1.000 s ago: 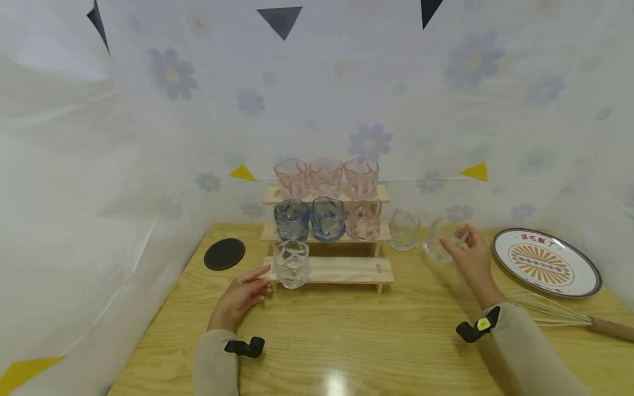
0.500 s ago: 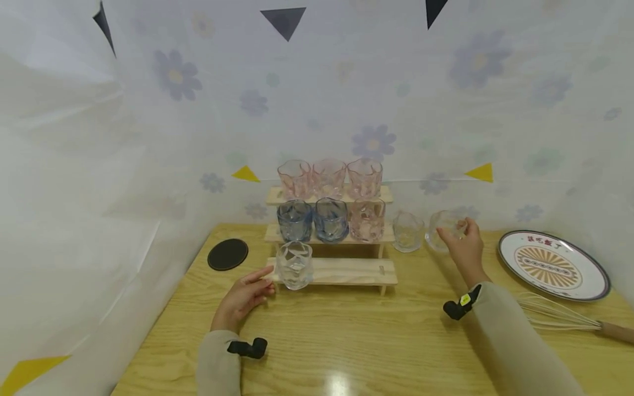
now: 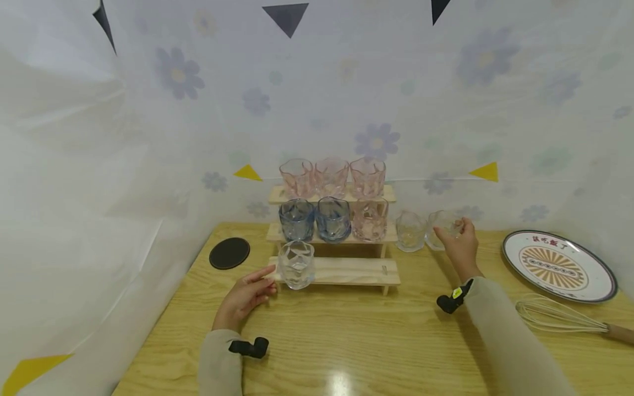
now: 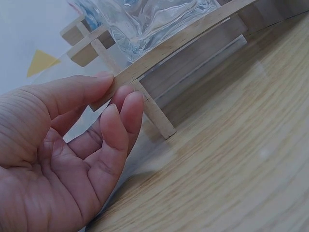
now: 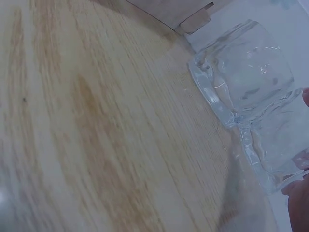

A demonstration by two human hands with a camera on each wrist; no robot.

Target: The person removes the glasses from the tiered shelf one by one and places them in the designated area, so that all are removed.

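My left hand (image 3: 245, 297) pinches the left end of the lowest shelf of a wooden tiered rack (image 3: 351, 270); in the left wrist view thumb and fingers close on the board's end (image 4: 120, 79). A clear glass (image 3: 296, 265) stands on that shelf, right beside the fingers. At the right, my right hand (image 3: 460, 247) holds a second clear glass (image 3: 441, 234) between thumb and fingers. Another clear glass (image 3: 410, 232) stands on the table immediately left of it, and the two meet at their bases in the right wrist view.
Pink glasses (image 3: 332, 179) fill the top shelf. Two blue glasses (image 3: 297, 221) and one pink glass (image 3: 370, 220) stand on the middle shelf. A black coaster (image 3: 229, 253) lies left, a patterned plate (image 3: 559, 267) and a whisk (image 3: 559, 316) right. A floral sheet (image 3: 317, 99) hangs behind.
My right hand has moved its clear glass left and back, up beside the other clear glass. The left hand stays at the shelf end. The head view has shifted slightly.
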